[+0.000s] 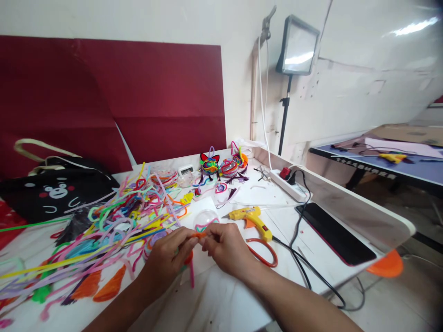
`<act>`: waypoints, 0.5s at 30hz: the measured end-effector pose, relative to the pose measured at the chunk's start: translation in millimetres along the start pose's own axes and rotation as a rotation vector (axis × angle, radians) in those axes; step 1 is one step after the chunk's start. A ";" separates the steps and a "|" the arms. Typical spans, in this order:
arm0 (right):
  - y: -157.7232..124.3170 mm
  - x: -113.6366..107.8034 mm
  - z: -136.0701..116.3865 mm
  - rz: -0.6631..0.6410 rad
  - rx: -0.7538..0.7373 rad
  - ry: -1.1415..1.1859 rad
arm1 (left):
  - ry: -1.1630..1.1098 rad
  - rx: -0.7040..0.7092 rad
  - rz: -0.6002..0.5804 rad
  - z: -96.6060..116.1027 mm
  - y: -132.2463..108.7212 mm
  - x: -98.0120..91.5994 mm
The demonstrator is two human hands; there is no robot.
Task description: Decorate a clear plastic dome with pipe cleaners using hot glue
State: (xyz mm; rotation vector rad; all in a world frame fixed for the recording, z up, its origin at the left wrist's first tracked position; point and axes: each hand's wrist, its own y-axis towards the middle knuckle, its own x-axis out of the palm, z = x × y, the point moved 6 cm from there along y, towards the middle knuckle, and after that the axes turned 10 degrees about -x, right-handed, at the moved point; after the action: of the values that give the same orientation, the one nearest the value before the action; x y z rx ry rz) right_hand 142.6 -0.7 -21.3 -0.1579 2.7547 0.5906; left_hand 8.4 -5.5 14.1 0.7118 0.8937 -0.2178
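Above the white table (221,299), my left hand (168,258) and my right hand (223,244) meet at the middle of the head view. Both are closed, fingertips pinching a short orange pipe cleaner (199,235) between them. Just beyond the fingers lies a clear plastic dome (206,216) with wavy pink and teal strips along its near side. A pink pipe cleaner (192,274) sticks out beneath my left hand. The yellow hot glue gun (249,216) rests right of the dome, and a red-orange loop (268,256) lies close to my right wrist.
Heaped pipe cleaners (138,207) cover the table's left side, near a black bag (55,193). Decorated balls (228,168) stand at the back. A power strip (287,183), a dark phone (335,233) and black cables (314,267) lie right, inside a raised edge (363,207).
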 end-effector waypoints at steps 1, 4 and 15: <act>0.2 0.5 1.7 0.003 0.021 0.047 | -0.017 -0.007 0.019 1.2 0.1 -0.8; -0.1 2.2 3.6 -0.003 0.044 0.111 | -0.015 0.007 0.064 4.5 -1.3 -2.9; -2.7 1.7 -2.3 -0.055 -0.037 -0.003 | 0.056 0.003 -0.038 -8.5 -2.1 1.0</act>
State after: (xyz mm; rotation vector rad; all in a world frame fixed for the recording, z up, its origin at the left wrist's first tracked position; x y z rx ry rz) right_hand 140.8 -4.2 -21.0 -0.2401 2.7283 0.6276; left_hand 2.7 -1.5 8.8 0.7070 0.9610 -0.2342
